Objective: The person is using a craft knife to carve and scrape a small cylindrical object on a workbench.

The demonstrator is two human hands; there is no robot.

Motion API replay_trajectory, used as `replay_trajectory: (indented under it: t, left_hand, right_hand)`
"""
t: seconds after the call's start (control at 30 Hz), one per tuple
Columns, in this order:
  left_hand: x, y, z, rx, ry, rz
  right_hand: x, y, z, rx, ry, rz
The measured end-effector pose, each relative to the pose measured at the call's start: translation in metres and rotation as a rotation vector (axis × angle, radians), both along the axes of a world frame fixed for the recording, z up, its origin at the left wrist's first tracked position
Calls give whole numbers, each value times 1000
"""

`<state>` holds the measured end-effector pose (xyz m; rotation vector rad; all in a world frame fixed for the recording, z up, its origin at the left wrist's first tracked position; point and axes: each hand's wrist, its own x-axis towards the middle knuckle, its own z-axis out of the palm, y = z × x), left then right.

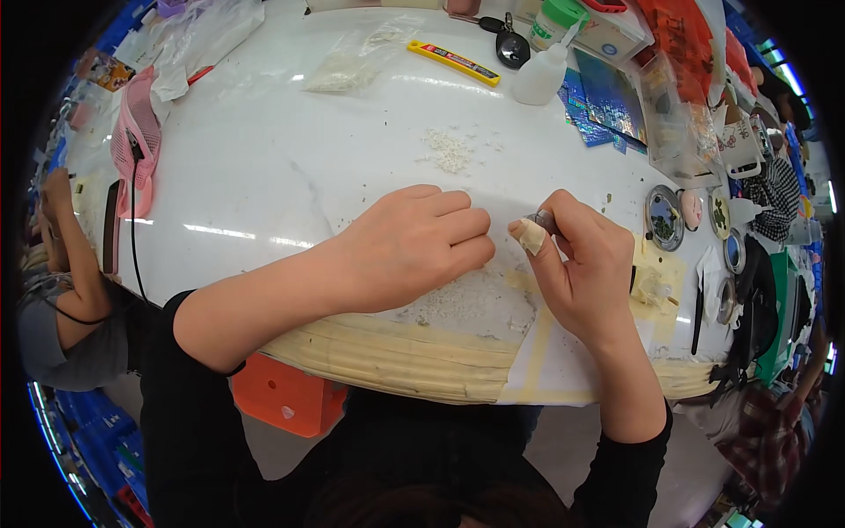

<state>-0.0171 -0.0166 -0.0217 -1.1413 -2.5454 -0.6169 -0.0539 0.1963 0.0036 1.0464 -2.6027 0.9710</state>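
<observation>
My left hand [409,248] is closed low over the table near its front edge, knuckles up; the fingertips are tucked under, and whatever they hold is hidden. Just to its right, my right hand [585,264] pinches a small grey, metallic-looking piece [547,222] between thumb and forefinger. Its kind is too small to make out. Pale tape [532,236] wraps the right thumb. Beyond both hands a loose scatter of tiny white pieces [449,151] lies on the white tabletop [264,141].
At the back are a clear bag [352,66], a yellow strip-shaped packet [453,63], a white squeeze bottle [540,77] and a key fob [511,46]. Shiny blue sheets [607,101] and round tins [664,217] lie right. A pink mesh item [136,132] and cable lie left, near another person's arm.
</observation>
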Motion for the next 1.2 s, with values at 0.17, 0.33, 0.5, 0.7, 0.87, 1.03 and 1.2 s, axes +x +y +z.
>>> replay_trajectory:
  t: [0.17,0.33,0.5,0.7,0.87,1.03,1.2]
  left_hand:
    - [-1,-3,7,613,-682,111]
    - [0,-4,21,1025,-1267,91]
    - [3,-3,21,1097,-1353,74]
    - [1,-8,18,1146,-1358,27]
    - [1,-9,15,1203,-1433,-46]
    - [-1,-12,18,1157,-1500,8]
    - [-1,-9,21,1128,-1472,47]
  right_hand:
    - [0,1,1,-45,-36,14]
    - [6,-5,6,-188,-208,82]
    - [9,-7,1,-290,-224,139]
    - [10,-5,8,-348,-373,128]
    - [9,-5,4,-416,-314,208]
    - [8,-4,6,-357,-162,218]
    - [7,-4,6,-319,-77,208]
